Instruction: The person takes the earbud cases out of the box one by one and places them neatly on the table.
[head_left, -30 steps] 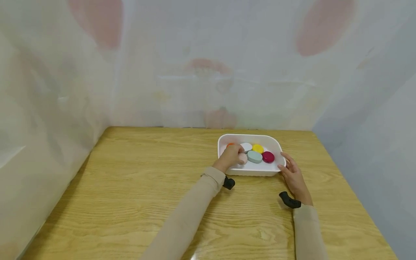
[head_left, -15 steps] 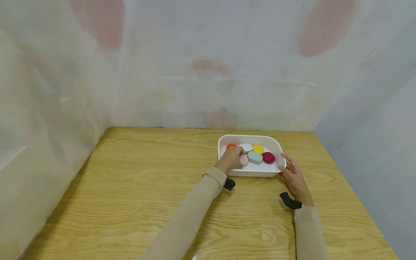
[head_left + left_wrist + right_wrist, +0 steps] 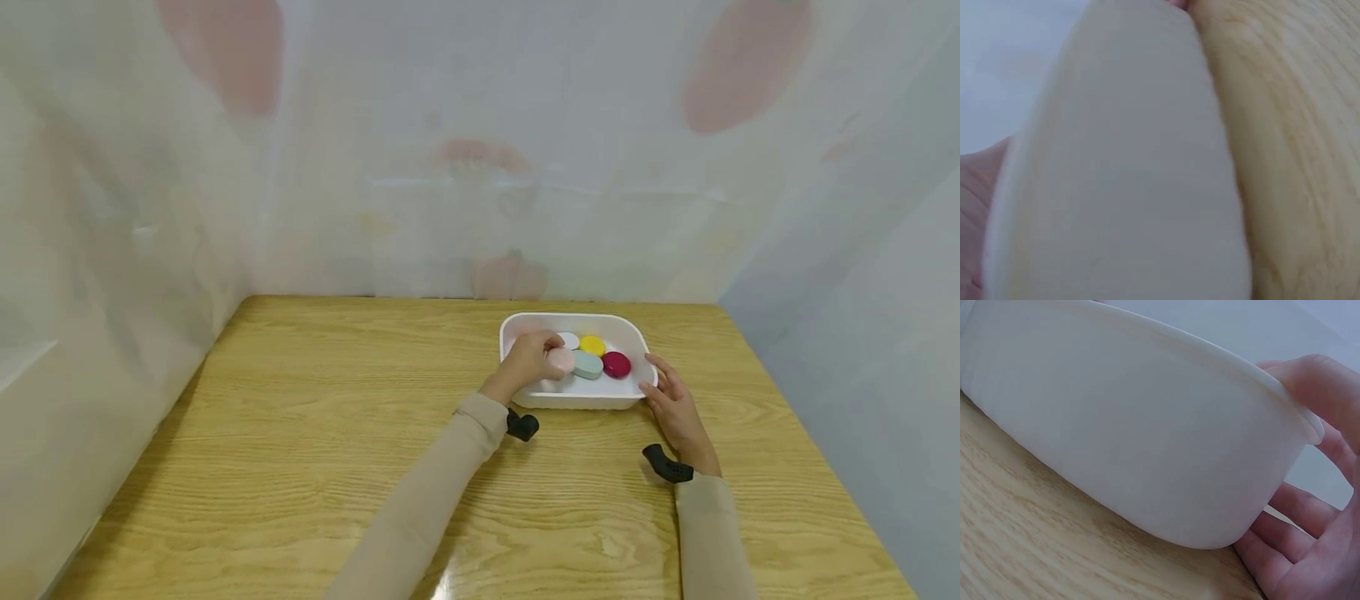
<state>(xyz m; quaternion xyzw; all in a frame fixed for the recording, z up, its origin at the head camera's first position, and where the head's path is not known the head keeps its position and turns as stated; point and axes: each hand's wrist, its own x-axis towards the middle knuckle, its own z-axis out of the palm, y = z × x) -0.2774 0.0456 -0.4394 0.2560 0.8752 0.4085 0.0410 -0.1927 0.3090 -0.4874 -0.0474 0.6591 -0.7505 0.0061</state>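
A white plastic tub point(image 3: 581, 402) stands on the wooden table. Over its left part my left hand point(image 3: 527, 363) pinches a pale pink round piece point(image 3: 560, 360) between thumb and fingers. Beside that piece lie a grey-green oval piece point(image 3: 588, 365) and a white one point(image 3: 571, 340), partly covered by the hand. A yellow round piece point(image 3: 592, 345) and a dark red one point(image 3: 617, 365) lie further right. My right hand point(image 3: 681, 421) grips the tub's right end, thumb at the rim point(image 3: 1297, 406) and fingers point(image 3: 1272, 540) against the outside wall. In the left wrist view, the tub's wall point(image 3: 1129, 162) hides most of the left hand.
The wood-grain table point(image 3: 337, 433) stretches left and in front of the tub. Pale sheeting point(image 3: 480, 208) hangs at the back and along both sides. A black band-mounted device sits at each wrist.
My left hand has raised the pale pink piece, which now overlaps the grey-green oval. The orange piece at the left is now hidden behind that hand. The right hand keeps its hold.
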